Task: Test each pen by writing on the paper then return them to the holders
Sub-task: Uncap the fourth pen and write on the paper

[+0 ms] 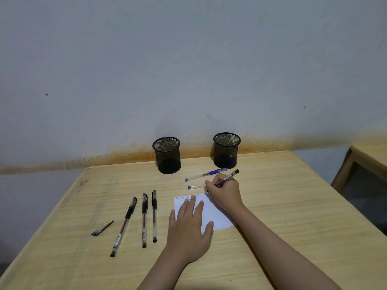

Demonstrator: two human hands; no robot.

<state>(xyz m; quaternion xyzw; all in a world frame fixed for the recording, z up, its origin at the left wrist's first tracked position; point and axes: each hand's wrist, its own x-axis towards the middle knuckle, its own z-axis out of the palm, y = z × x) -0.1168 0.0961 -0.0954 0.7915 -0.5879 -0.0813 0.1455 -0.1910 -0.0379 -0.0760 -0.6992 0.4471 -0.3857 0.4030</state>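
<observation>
Pale wooden worktop (272, 206): our right hand (225, 193) fingers grasp a black-capped pen (229, 176), left hand (189, 229) flat and released on white paper (211, 214), which may slide if we lift it.

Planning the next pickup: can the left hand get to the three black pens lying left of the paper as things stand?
Probably yes. The left hand lies flat on the paper, holding nothing, and the three black pens lie on bare table just to its left with nothing between. It would have to stop steadying the paper.

Three pens (144, 218) left of paper (211, 214); two holders (167, 155) behind
</observation>
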